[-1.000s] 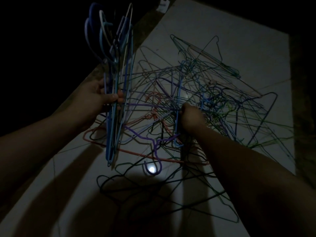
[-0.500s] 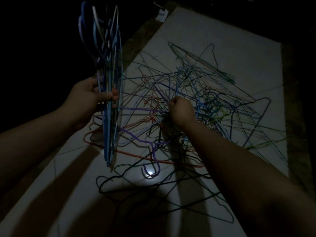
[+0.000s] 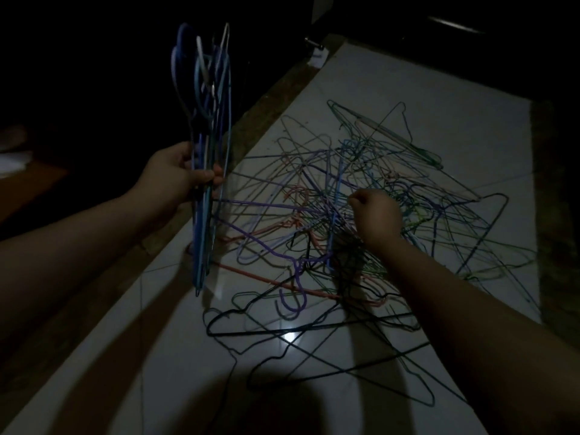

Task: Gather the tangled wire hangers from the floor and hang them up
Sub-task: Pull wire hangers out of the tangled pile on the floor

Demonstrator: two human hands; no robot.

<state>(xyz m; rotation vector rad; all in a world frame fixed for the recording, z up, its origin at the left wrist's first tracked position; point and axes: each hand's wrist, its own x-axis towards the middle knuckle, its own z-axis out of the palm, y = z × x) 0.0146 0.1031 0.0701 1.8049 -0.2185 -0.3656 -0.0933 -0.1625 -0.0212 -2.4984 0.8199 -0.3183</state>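
Note:
A tangled heap of wire hangers [image 3: 354, 196] in blue, purple, red, green and black lies on the pale tiled floor [image 3: 439, 98]. My left hand [image 3: 175, 174] grips a stacked bundle of blue and white hangers [image 3: 208, 120], held upright with the hooks at the top, left of the heap. My right hand [image 3: 375, 215] is over the middle of the heap, fingers curled and pinching a thin blue hanger [image 3: 336, 196] that rises out of the tangle. A purple hanger [image 3: 276, 252] and a red hanger [image 3: 251, 273] lie at the near left of the pile.
The room is dark. A dark brown strip [image 3: 266, 98] borders the tiles on the left. A small white object [image 3: 317, 56] stands at the far end of that strip. Black hangers [image 3: 314, 331] sprawl on the tiles nearest me, around a bright reflection [image 3: 290, 337].
My right hand has lifted and shifted slightly right over the heap, drawing the blue hanger up. My left hand has carried the bundle a little higher and to the left.

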